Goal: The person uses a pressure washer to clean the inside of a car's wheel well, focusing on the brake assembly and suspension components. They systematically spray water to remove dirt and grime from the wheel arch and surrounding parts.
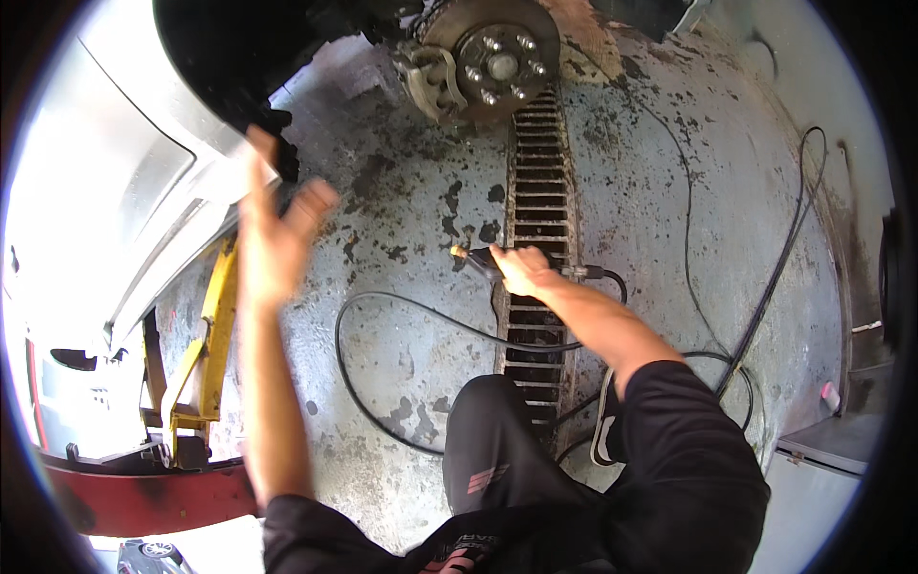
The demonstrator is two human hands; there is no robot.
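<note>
My right hand [524, 270] is wrapped round a black spray gun [481, 261] with a brass-coloured nozzle tip, which points to the left. A black hose [617, 277] runs from the back of the gun and loops over the floor. My left hand [275, 244] is raised, slightly smeared by motion, with fingers spread and nothing in it. It is nearest to the white car body [143, 163] on the left. Ahead, at the top, a bare brake disc [537, 36] with wheel studs shows, with the caliper [430, 81] on its left side.
A slotted metal drain grate [540, 206] runs through the worn grey floor under the gun. At left stand a yellow steel frame [222, 306] and a red beam [163, 502]. Cables [786, 244] hang along the right wall, above a grey cabinet [813, 497].
</note>
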